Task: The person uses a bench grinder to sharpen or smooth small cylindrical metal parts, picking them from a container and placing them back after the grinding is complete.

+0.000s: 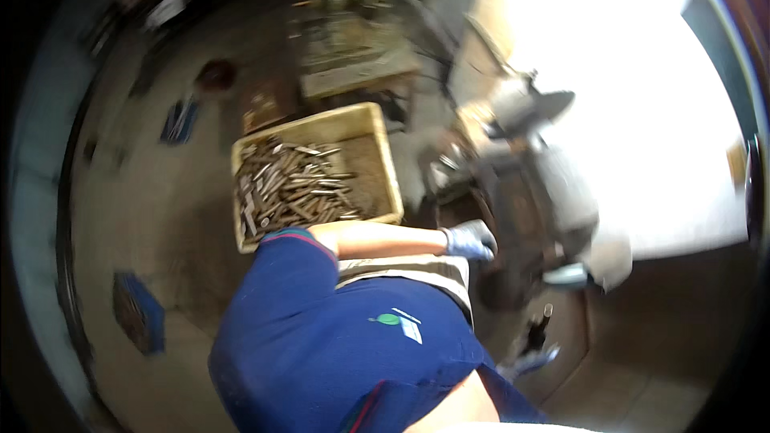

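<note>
Across the left and lower right, floor (168, 224): it was dull and greyish, blurred like most of the frame.
Glare (626, 112): it filled the upper right, too bright to show detail.
Blue shirt (321, 345): the wearer's body lay across the lower middle.
Dark machine (521, 208): it stood right of centre, against the glare.
Yellowish tub (385, 148): it sat above the shirt, near the middle.
Greenish stand (357, 76): it rose at top centre, behind the tub.
Metal rods (301, 184): they lay heaped loosely toward the tub's left side, pointing many ways.
Blue-sided box (152, 317): it rested on the floor at lower left.
Left hand (469, 239): gloved, it was right of centre beside the machine, fingers curled; I could not tell whether they gripped anything.
Right hand (529, 361): also gloved, lower right, it grasped a slim rod.
Slim rod (547, 314): its end stuck up above that glove.
</note>
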`<state>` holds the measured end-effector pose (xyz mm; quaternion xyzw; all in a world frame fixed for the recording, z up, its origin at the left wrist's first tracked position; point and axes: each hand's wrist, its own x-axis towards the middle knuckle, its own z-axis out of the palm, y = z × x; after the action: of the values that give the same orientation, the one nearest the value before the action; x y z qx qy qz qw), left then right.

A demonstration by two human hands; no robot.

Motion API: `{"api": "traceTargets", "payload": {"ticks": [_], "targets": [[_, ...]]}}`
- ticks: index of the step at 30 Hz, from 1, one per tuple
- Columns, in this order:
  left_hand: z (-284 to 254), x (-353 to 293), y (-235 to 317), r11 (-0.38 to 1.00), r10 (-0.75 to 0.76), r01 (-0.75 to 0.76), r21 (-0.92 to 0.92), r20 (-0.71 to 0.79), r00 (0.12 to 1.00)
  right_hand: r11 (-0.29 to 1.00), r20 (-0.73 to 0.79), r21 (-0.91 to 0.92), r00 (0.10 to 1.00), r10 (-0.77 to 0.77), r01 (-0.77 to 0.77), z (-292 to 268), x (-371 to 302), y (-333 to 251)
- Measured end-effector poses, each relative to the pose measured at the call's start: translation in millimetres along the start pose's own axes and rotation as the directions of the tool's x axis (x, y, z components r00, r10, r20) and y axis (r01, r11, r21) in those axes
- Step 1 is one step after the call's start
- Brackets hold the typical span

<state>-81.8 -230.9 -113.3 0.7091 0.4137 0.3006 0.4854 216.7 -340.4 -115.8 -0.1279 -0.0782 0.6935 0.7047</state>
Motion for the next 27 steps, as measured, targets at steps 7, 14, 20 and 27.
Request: {"api": "traceTargets", "payload": {"ticks": [7, 14, 20, 27], "targets": [[21.3, -2.2, -29.1, 0.804, -0.469, 0.518, -0.292, 0.223, 0.854, 0.917, -0.387, -0.232, 0.834, -0.393, 0.325, -2.1, -46.7, -16.0], [11.2, -3.5, -147.5, 0.789, -0.5, 0.593, -0.159, 0.396, 0.771, 0.578, -0.497, -0.451, 0.346, -0.796, 0.68, -54.0, -209.5, -25.3], [49.7, 5.1, -154.0, 0.86, -0.413, 0.508, -0.04, 0.53, 0.741, 0.405, -0.624, -0.585, -0.07, -0.778, 0.702, -88.4, -346.1, -10.7], [71.4, 14.2, -128.8, 0.856, -0.43, 0.517, 0.013, 0.574, 0.696, 0.431, -0.58, -0.702, -0.103, -0.808, 0.567, -95.3, -367.3, -11.8]]}}
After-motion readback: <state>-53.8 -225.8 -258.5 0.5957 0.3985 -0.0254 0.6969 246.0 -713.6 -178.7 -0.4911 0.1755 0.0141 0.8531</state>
